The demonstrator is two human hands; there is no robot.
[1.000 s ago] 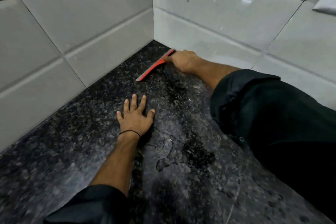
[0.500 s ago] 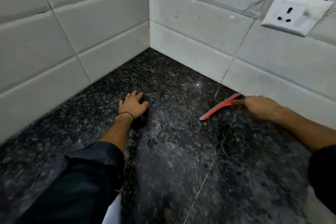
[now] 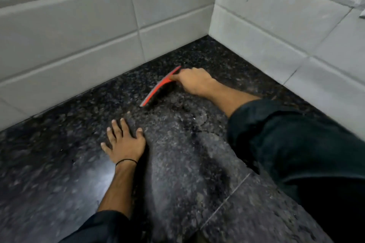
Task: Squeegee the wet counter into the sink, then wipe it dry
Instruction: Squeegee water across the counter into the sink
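Red squeegee on my wet black worktop

The squeegee [image 3: 160, 86] is a slim red bar with a pale blade edge, lying slantwise near the tiled corner, its far end raised toward the wall and its near end low on the stone. My right hand [image 3: 194, 81] grips it at the upper end. The worktop [image 3: 59, 193] is dark speckled granite, glossy, with a film of water spreading across its middle and a thin seam at the lower right.

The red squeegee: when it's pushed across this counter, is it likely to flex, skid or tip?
The red squeegee looks thin and long, so probably light, with some flex at its edge. The counter is glossy with wet patches, so it should glide easily. The right hand grips near one end, so the free end may lift or swing.
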